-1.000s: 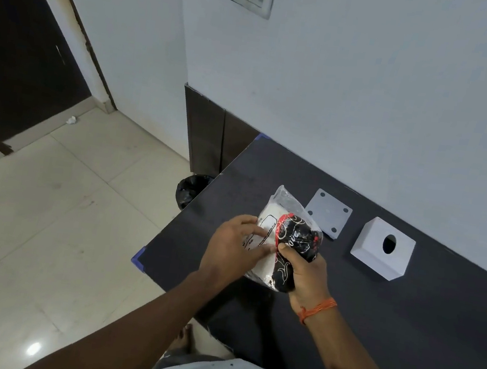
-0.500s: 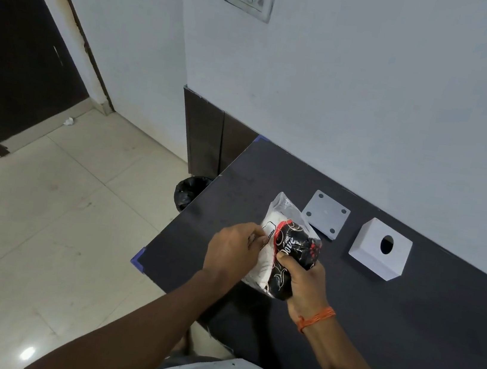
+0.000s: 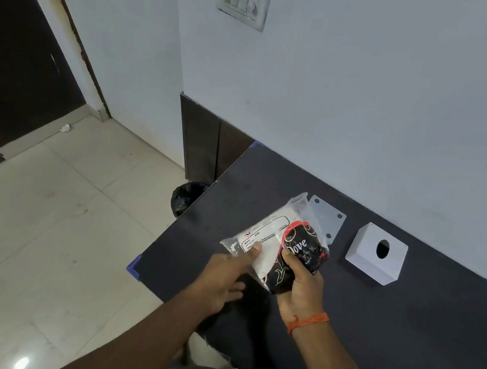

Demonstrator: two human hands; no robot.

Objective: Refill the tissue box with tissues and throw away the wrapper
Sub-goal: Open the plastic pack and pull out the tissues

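Right hand [image 3: 300,281] clamped on the black-and-clear plastic tissue pack [image 3: 279,242] at centre frame; left hand [image 3: 222,278] pinching its clear edge. Risk of slick film slipping, or of tissues spilling onto the dark table [image 3: 403,332] if torn hard.

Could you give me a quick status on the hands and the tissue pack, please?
Both hands on tissue pack, right hand gripping, left hand at the wrapper. Pack unopened. Tissue box empty-side down on table. Nothing obstructing.

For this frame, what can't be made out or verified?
- Tissue pack: head view doesn't show whether the wrapper is torn open; hands cover its near end.
- Label print: too small to read.
- Tissue box: inside hidden behind its dark hole.
- Bin: partly hidden by the table.
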